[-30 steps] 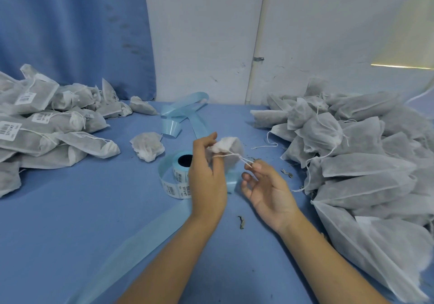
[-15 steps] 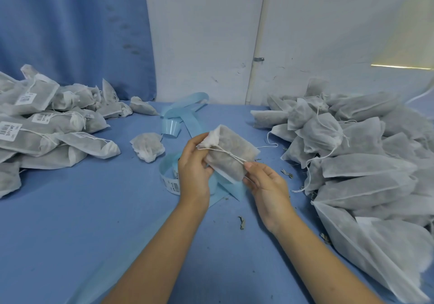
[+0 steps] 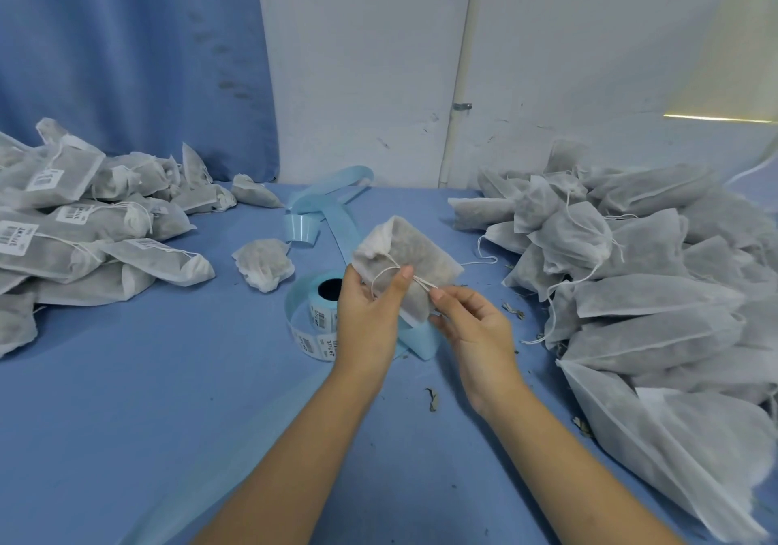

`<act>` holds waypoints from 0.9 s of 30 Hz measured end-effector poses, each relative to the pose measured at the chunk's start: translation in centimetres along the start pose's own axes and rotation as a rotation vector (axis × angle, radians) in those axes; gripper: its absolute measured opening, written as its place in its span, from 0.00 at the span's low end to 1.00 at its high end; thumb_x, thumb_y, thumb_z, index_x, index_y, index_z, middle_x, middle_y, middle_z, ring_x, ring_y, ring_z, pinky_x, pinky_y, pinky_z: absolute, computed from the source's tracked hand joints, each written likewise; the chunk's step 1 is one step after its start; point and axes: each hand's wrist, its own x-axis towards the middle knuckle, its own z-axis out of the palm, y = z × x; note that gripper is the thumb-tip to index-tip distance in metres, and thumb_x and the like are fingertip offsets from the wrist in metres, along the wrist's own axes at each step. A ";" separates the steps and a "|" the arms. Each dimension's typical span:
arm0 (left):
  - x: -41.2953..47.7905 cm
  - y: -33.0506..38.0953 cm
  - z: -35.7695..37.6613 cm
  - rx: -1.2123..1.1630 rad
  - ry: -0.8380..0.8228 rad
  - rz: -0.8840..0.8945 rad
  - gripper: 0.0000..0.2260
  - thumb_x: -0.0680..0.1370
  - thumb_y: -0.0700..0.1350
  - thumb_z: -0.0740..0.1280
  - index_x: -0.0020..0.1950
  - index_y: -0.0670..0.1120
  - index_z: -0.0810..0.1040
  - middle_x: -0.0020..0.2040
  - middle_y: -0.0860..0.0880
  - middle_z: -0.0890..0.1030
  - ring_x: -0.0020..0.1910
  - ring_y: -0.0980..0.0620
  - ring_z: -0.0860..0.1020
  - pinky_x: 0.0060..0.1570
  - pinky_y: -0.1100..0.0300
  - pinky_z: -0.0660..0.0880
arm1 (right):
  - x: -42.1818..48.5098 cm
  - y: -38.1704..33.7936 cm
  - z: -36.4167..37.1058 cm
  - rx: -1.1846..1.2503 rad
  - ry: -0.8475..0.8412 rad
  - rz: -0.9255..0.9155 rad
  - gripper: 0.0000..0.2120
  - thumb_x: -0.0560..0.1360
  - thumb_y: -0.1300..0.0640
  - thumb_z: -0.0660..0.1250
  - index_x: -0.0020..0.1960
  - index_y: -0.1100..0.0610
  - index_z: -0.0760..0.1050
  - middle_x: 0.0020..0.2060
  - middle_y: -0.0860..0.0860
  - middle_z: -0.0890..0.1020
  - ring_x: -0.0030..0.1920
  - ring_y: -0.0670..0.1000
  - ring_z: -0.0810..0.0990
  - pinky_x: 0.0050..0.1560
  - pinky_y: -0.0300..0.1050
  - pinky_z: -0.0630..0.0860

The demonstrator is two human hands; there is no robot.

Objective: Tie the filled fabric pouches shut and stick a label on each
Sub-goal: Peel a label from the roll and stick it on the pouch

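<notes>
At far left on the blue table (image 3: 126, 397), a pile of tied pouches (image 3: 84, 241) lies with barcode labels on them. Right of it sits one crumpled loose pouch (image 3: 263, 264), apart from the pile. Next is the label roll (image 3: 324, 313), upright, with its strip partly unwound toward the camera; the pale blue backing ribbon (image 3: 328, 203) is bunched behind it. At centre the left hand (image 3: 366, 317) grips the held pouch (image 3: 404, 262) at its gathered neck, thumb pressed on the front and fingers curled behind. The pouch is raised above the roll, tilted, filled with dark material, neck cinched, with no label visible. The white drawstring (image 3: 421, 281) runs from the neck to the right hand (image 3: 475, 330), which pinches the string ends between thumb and forefinger, the other fingers loosely curled. At far right a big heap of unlabelled pouches (image 3: 631, 292) has strings trailing.
</notes>
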 end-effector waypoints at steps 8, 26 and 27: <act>0.8 0.5 -0.6 -0.081 0.084 -0.046 0.08 0.73 0.45 0.74 0.48 0.49 0.78 0.46 0.50 0.84 0.51 0.49 0.82 0.56 0.50 0.77 | -0.3 0.1 -0.2 -0.248 -0.022 -0.211 0.07 0.74 0.54 0.66 0.38 0.52 0.76 0.30 0.41 0.77 0.31 0.42 0.72 0.36 0.33 0.69; 1.3 2.5 -1.2 -0.216 0.058 -0.100 0.03 0.76 0.38 0.68 0.48 0.44 0.78 0.43 0.48 0.83 0.46 0.51 0.82 0.56 0.49 0.77 | -0.6 1.6 0.3 -0.975 -0.276 -0.421 0.18 0.76 0.63 0.64 0.61 0.44 0.75 0.52 0.31 0.72 0.57 0.46 0.71 0.52 0.27 0.65; 1.2 2.6 -1.3 -0.199 0.053 -0.098 0.02 0.76 0.38 0.68 0.48 0.43 0.78 0.44 0.47 0.83 0.46 0.50 0.82 0.56 0.48 0.77 | -0.6 1.8 0.5 -1.042 -0.316 -0.476 0.19 0.76 0.62 0.64 0.65 0.47 0.73 0.56 0.34 0.70 0.60 0.46 0.67 0.55 0.26 0.62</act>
